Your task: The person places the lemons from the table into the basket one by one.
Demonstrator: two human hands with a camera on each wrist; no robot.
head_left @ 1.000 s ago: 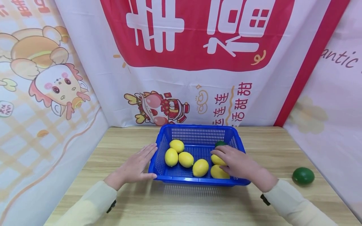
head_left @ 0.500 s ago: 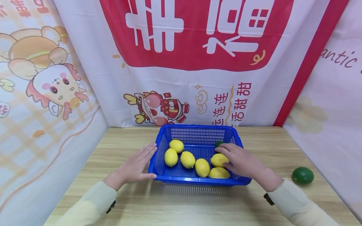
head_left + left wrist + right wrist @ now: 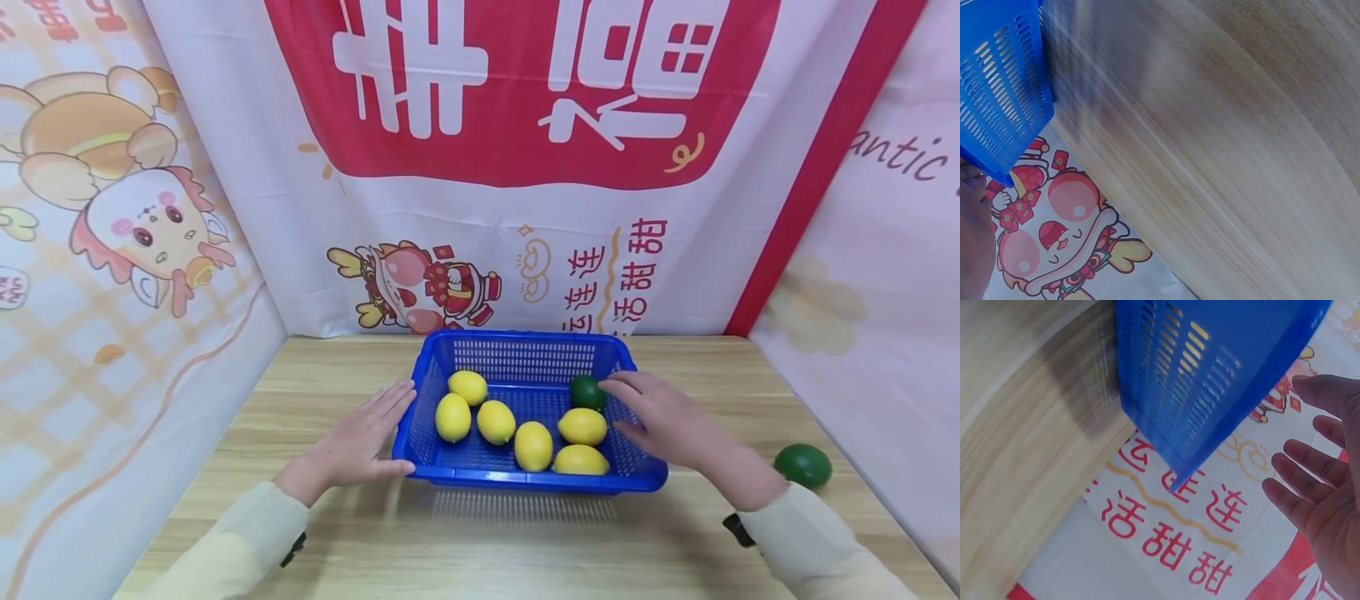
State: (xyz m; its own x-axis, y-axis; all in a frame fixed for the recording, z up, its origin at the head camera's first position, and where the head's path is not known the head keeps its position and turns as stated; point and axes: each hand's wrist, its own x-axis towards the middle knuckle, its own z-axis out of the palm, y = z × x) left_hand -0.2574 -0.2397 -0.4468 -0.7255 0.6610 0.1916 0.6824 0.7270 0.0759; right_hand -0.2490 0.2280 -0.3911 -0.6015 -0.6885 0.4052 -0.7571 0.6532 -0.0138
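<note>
A blue plastic basket (image 3: 525, 479) with slotted walls sits on the table and holds several yellow lemons (image 3: 533, 447). One dark green, rounded fruit (image 3: 587, 392) lies in its far right corner. At the basket's left end, my left hand (image 3: 363, 437) rests its outstretched fingers on the rim, with the thumb near the front corner. My right hand (image 3: 667, 427) is over the right rim with fingers spread, holding nothing. In the right wrist view, that hand (image 3: 1325, 487) has its fingers apart beside the basket wall (image 3: 1210, 381).
Another dark green, oval fruit (image 3: 803, 465) lies on the wooden table (image 3: 480, 550), right of the basket and beyond the right wrist. Printed cloth (image 3: 450, 208) hangs behind the table and along both sides.
My right hand has drawn back rightward from over the lemons to the right rim, exposing the green fruit in the corner. Lemons in the front middle shifted slightly. My left hand stayed put.
</note>
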